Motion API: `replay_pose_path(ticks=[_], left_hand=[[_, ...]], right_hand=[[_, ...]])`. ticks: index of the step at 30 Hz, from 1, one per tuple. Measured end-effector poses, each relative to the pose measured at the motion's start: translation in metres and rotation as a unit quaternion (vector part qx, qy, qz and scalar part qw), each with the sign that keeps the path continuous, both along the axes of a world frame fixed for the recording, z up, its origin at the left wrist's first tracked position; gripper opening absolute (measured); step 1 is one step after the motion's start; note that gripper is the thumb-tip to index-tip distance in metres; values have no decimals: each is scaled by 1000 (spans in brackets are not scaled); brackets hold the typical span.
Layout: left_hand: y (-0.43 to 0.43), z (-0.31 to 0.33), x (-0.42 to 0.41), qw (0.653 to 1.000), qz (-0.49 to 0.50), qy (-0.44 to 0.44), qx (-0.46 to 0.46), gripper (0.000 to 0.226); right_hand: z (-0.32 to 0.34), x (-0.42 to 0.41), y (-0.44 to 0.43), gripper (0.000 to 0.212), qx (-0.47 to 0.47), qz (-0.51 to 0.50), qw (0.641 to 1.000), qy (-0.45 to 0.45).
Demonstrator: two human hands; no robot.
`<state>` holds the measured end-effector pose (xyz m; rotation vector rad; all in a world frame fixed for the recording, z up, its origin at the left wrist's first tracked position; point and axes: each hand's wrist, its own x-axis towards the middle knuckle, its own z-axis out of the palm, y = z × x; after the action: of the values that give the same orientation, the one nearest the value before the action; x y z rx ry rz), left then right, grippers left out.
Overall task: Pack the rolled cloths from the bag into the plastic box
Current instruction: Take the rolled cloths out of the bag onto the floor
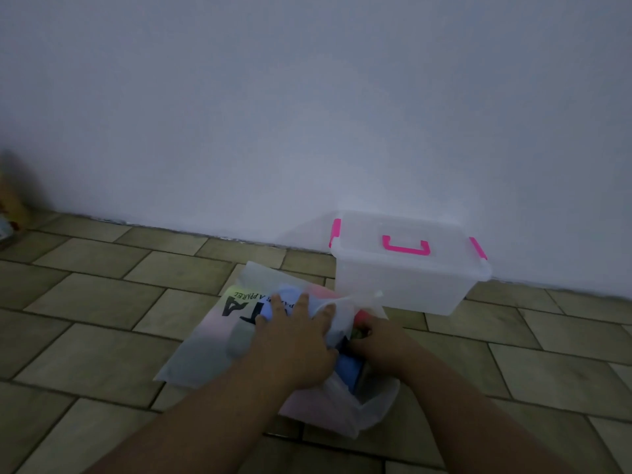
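We find the left hand (294, 340) pressing open-palmed to steady the bag (205, 354) while the right hand (379, 343) reaches among the rolled cloths (349, 371) inside, its grip hidden from us; the plastic box (403, 282) sits lidded just beside

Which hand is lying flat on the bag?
The left hand, fingers spread on top of the bag; the right hand reaches into the bag's open end among the cloths.
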<state>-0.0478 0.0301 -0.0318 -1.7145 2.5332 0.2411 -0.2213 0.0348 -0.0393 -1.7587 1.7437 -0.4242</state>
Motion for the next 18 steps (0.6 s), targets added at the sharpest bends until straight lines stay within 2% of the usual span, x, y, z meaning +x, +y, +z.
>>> replay_pose_path(ticks=[1,3,6,8,10,13,14,15,18], left_hand=[[0,0,0,1000,0,0,1,73],[-1,0,2,1000,-1,3,5,73],[-2,-1,6,1000,-3,5,9,74],[-3,-2,6,1000,-5,5,5,75],[-3,-3,6,1000,-3,6,1,75],[-4,-2,2,1000,6,0,1,74],[-5,-2,0,1000,10,-2,2,73],[-7,-2,-2,1000,15,-5,1,72],[-9,-2,-7,999,33,-4,0,72]], right_hand=[[1,-1,1,40,7,-2,1000,0],[3,-5,6,37,12,-20,1000,-12],[2,-25,19,15,23,-59,997,-39],[0,-49,35,10,6,-121,987,-110],[1,-78,55,7,-19,-195,962,-193],[3,-117,80,9,-59,-322,890,-318],[0,-122,83,11,-82,-365,871,-317],[-4,-122,83,14,-103,-399,869,-272],[-18,-88,76,24,-146,-392,907,-53]])
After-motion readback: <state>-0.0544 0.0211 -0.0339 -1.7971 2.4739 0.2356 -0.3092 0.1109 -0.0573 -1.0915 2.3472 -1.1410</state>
